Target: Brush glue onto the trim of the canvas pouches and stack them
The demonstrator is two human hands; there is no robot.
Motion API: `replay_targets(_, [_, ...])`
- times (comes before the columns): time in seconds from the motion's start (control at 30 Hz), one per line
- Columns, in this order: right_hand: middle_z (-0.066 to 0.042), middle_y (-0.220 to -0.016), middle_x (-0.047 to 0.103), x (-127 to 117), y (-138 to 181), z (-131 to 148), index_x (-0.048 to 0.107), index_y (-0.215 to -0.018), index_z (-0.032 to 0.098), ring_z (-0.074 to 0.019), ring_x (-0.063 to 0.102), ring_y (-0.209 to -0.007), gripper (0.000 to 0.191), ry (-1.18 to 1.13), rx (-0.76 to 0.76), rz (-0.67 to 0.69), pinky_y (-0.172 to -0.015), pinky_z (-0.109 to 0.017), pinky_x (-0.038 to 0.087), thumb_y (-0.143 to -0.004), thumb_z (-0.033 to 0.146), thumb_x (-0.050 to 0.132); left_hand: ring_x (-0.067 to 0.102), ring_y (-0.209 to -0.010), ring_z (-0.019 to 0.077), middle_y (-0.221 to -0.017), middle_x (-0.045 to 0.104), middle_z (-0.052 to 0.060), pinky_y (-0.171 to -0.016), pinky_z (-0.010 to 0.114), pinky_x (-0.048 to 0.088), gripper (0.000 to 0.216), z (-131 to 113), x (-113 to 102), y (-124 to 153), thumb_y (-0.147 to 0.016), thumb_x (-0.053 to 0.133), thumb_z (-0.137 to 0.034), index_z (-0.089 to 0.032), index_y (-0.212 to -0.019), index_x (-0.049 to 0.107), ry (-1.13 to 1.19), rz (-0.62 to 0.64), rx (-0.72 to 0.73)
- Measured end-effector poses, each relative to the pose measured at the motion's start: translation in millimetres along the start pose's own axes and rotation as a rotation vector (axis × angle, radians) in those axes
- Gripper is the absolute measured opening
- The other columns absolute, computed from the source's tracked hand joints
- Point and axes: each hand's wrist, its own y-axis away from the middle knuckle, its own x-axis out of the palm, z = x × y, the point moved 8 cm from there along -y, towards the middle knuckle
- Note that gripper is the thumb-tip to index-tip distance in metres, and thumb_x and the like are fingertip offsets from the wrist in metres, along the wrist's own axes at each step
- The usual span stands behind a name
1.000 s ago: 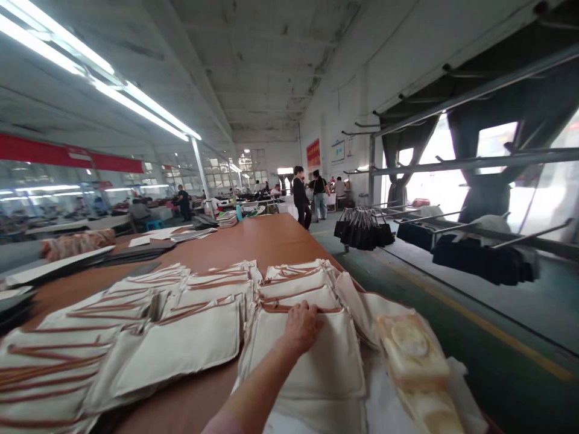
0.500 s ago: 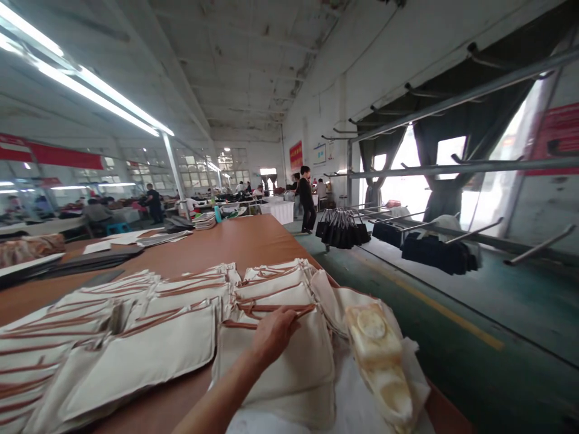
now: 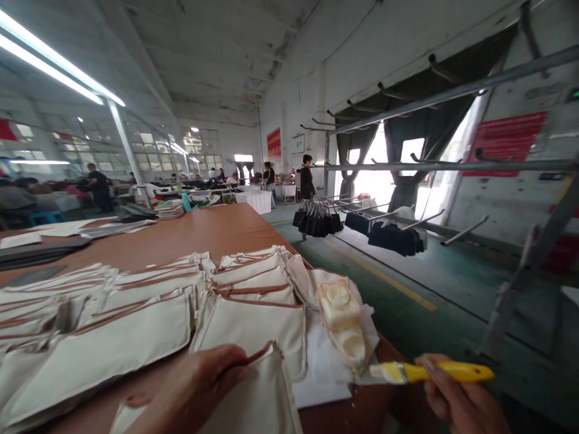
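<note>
My left hand (image 3: 199, 386) is closed on the brown-trimmed top edge of a cream canvas pouch (image 3: 253, 404) at the table's near edge. My right hand (image 3: 456, 401) grips a yellow-handled brush (image 3: 429, 372), whose bristle end points left toward a glue-coated container (image 3: 341, 322) sitting on white paper (image 3: 321, 371). Rows of several more cream pouches with brown trim (image 3: 253, 295) overlap across the brown table (image 3: 217, 229).
The table's right edge drops to a green floor aisle (image 3: 407, 283). Metal racks (image 3: 407, 235) with hanging black bags line the right wall. Stacks of sheets (image 3: 169, 209) lie at the table's far end. A person in black (image 3: 307, 178) stands in the aisle; others work far off.
The view swung right. My left hand pulled one pouch off the pile toward the near edge. My right hand came into view holding the brush.
</note>
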Motion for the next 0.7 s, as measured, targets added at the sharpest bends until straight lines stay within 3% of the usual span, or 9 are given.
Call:
replay_targets(0.13, [-0.002, -0.076, 0.059, 3, -9, 13, 0.065, -0.110, 0.016, -0.0174, 0.053, -0.061, 0.051, 0.052, -0.076, 0.054, -0.053, -0.027, 0.044, -0.096, 0.065, 0.058, 0.067, -0.072, 0.0164, -0.077, 0.072, 0.000, -0.064, 0.021, 0.047, 0.027, 4, 65, 23, -0.095, 0.052, -0.039, -0.026, -0.079, 0.069, 0.028, -0.034, 0.033])
replay_targets(0.23, [-0.002, -0.076, 0.059, 7, -14, 28, 0.065, -0.107, 0.016, -0.0174, 0.052, -0.061, 0.049, 0.179, -0.159, 0.098, -0.055, -0.027, 0.043, -0.100, 0.062, 0.051, 0.069, -0.076, 0.0172, -0.082, 0.073, 0.001, -0.068, 0.022, 0.050, 0.022, 7, 91, 34, -0.096, 0.054, -0.039, -0.028, -0.088, 0.071, 0.035, -0.147, 0.073])
replay_targets(0.37, [-0.002, -0.070, 0.059, 23, -21, 37, 0.069, -0.100, 0.017, -0.0192, 0.055, -0.061, 0.045, 0.264, -0.219, 0.179, -0.056, -0.028, 0.043, -0.099, 0.059, 0.053, 0.071, -0.080, 0.0193, -0.088, 0.074, 0.001, -0.070, 0.024, 0.053, 0.019, 16, 102, 40, -0.096, 0.056, -0.041, -0.031, -0.095, 0.073, 0.037, -0.235, 0.044])
replay_targets(0.47, [-0.004, -0.079, 0.065, 42, -27, 39, 0.071, -0.099, 0.018, -0.0215, 0.061, -0.069, 0.043, 0.298, -0.286, 0.233, -0.067, -0.030, 0.049, -0.100, 0.056, 0.051, 0.071, -0.080, 0.0198, -0.087, 0.074, 0.001, -0.071, 0.025, 0.053, 0.019, 18, 103, 40, -0.095, 0.058, -0.043, -0.032, -0.094, 0.073, 0.040, -0.258, 0.029])
replay_targets(0.57, [-0.007, -0.091, 0.070, 67, -36, 30, 0.072, -0.098, 0.019, -0.0243, 0.067, -0.083, 0.041, 0.320, -0.338, 0.301, -0.080, -0.032, 0.052, -0.100, 0.053, 0.050, 0.070, -0.078, 0.0200, -0.083, 0.073, 0.001, -0.070, 0.026, 0.052, 0.019, 16, 107, 38, -0.094, 0.058, -0.043, -0.031, -0.092, 0.073, 0.053, -0.242, 0.033])
replay_targets(0.7, [-0.009, -0.094, 0.072, 101, -50, 6, 0.072, -0.088, 0.020, -0.0253, 0.069, -0.084, 0.037, 0.386, -0.368, 0.387, -0.079, -0.034, 0.053, -0.096, 0.051, 0.053, 0.070, -0.078, 0.0198, -0.083, 0.074, 0.001, -0.070, 0.026, 0.050, 0.019, 12, 116, 33, -0.095, 0.057, -0.040, -0.031, -0.094, 0.074, 0.081, -0.170, -0.003])
